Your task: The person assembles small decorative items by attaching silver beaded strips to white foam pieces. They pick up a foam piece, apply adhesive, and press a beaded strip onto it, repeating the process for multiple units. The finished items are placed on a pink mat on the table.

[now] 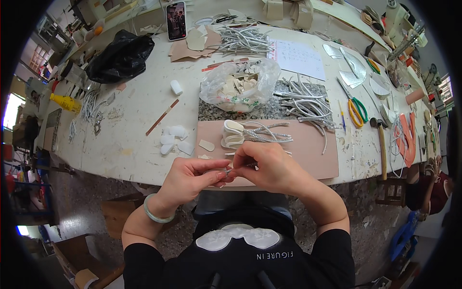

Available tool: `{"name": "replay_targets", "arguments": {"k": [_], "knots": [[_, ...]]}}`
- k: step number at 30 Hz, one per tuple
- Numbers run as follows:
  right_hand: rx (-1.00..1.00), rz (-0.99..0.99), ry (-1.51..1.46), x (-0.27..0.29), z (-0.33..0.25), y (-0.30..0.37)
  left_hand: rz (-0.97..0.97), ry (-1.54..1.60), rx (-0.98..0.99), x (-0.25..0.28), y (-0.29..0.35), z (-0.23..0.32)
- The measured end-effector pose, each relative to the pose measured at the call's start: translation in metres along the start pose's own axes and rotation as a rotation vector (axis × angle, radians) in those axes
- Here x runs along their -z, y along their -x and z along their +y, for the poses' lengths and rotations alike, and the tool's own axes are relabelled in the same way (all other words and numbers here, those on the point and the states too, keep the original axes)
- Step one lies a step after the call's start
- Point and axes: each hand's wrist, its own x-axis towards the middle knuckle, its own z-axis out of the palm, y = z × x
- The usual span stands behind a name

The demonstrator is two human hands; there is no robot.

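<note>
Close together at the near edge of a pinkish board, my left hand and my right hand are both closed in a pinch. Their fingertips meet around a small, pale, silvery piece, mostly hidden by the fingers. Just beyond my right hand lies a stack of cream, rounded pads with silver cords, the cords trailing right. A single cream pad rests on the board's left side, near my left hand. Several white rounded pieces sit on the table farther left.
Behind the board, a plastic bag of cream scraps stands on a speckled stone slab. Silver cord bundles lie right of it, then scissors and a hammer. A black bag and propped phone are far left.
</note>
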Motion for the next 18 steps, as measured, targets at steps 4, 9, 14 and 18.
{"name": "replay_targets", "arguments": {"k": [4,9,14,18], "knots": [[0.019,0.033,0.022,-0.004,0.005,0.003,0.014,-0.001,-0.024,0.002,-0.002,-0.009],[0.155,0.087,0.096,-0.008,0.015,0.014,0.010,0.008,-0.019,-0.002,0.000,-0.005],[0.186,0.310,0.258,0.009,0.028,0.008,0.208,-0.153,-0.242,0.024,0.003,-0.008],[0.219,0.422,0.447,0.019,0.047,-0.005,0.543,-0.262,-0.404,0.048,-0.007,-0.019]]}}
